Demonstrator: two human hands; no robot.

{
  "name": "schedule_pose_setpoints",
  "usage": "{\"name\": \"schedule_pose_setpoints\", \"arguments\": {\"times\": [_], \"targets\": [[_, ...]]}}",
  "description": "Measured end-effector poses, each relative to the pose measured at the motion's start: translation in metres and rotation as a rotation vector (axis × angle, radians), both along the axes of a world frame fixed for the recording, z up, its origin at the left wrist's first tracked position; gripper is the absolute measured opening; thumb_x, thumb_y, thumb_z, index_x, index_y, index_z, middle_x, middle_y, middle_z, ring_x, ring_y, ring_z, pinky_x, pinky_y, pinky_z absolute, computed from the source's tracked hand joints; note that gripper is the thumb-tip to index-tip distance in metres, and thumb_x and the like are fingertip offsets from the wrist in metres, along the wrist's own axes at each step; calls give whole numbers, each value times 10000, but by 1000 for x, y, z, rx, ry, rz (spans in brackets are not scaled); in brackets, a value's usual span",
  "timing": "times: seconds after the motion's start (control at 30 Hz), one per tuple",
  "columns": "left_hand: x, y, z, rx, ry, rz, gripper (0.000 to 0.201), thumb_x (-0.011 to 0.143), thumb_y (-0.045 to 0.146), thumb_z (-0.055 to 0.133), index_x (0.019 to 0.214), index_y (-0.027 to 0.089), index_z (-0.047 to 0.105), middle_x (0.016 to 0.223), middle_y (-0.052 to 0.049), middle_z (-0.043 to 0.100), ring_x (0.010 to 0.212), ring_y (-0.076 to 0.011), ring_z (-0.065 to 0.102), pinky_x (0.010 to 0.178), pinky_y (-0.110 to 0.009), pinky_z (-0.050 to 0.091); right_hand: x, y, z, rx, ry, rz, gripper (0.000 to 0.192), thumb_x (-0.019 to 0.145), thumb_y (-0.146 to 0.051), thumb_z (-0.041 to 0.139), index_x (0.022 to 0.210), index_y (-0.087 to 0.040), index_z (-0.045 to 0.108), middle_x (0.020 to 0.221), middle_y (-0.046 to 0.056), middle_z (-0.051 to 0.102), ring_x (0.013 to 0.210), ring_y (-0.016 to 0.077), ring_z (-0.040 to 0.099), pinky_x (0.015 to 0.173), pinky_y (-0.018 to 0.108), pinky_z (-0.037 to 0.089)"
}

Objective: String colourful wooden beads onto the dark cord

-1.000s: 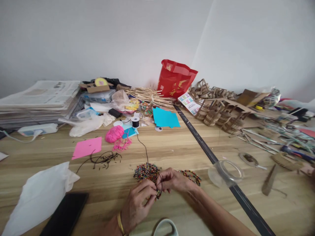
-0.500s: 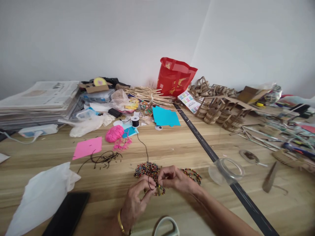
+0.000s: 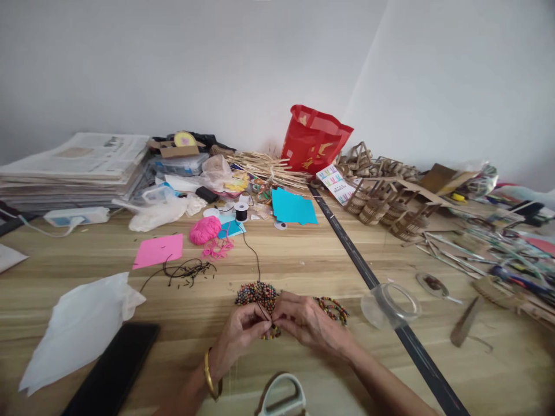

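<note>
Near the front edge of the table (image 3: 303, 266), the left hand (image 3: 240, 336) and right hand (image 3: 303, 322) meet fingertip to fingertip, both pinching narrowly a beaded cord (image 3: 271, 333) beside the bead pile (image 3: 255, 292).

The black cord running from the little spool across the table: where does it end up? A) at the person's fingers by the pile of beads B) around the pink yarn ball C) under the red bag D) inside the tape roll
A: the black cord runs from the spool past the pile of beads to where the left hand and right hand pinch together.

Left hand (image 3: 237, 338) and right hand (image 3: 303, 321) pinching black cord (image 3: 256, 271), bead pile (image 3: 255, 292) beside
</note>
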State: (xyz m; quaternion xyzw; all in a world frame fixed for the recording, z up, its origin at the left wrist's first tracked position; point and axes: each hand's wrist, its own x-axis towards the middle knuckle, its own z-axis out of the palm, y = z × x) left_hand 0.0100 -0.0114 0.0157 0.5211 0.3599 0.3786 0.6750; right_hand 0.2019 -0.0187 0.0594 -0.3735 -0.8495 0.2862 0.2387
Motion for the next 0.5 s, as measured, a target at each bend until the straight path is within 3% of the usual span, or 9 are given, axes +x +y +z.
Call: {"name": "schedule_pose_setpoints", "arguments": {"times": [0.13, 0.27, 0.37, 0.5], "targets": [[0, 0, -3, -30, 7, -23, 274, 646, 342, 767, 634, 125, 601, 575, 13, 566, 551, -115, 496, 545, -227, 394, -3, -6, 7, 203, -125, 74, 181, 965, -185, 449, 927, -178, 626, 1087, 78, 600, 893, 145, 617, 718, 223, 473], [1, 2, -10, -12, -41, -88, 286, 633, 352, 784, 696, 120, 630, 601, 17, 552, 571, -120, 492, 555, -230, 396, -8, -12, 13, 287, -214, 158, 194, 976, -165, 400, 946, -169, 592, 1203, 85, 587, 1046, 158, 594, 830, 243, 485], [0, 4, -13, -11, -45, -160, 302, 646, 363, 781, 760, 112, 656, 669, -11, 596, 634, -150, 531, 612, -257, 426, -10, -13, 10, 315, -253, 211, 180, 964, -134, 386, 943, -155, 564, 1202, 99, 589, 1066, 173, 577, 879, 274, 481], [-3, 4, -11, -22, 7, -178, 320, 663, 397, 763, 699, 108, 633, 649, -14, 591, 629, -150, 529, 602, -254, 416, -11, -13, 2, 310, -309, 187, 169, 961, -123, 382, 932, -157, 545, 1047, 100, 611, 925, 183, 587, 761, 273, 496]]}}
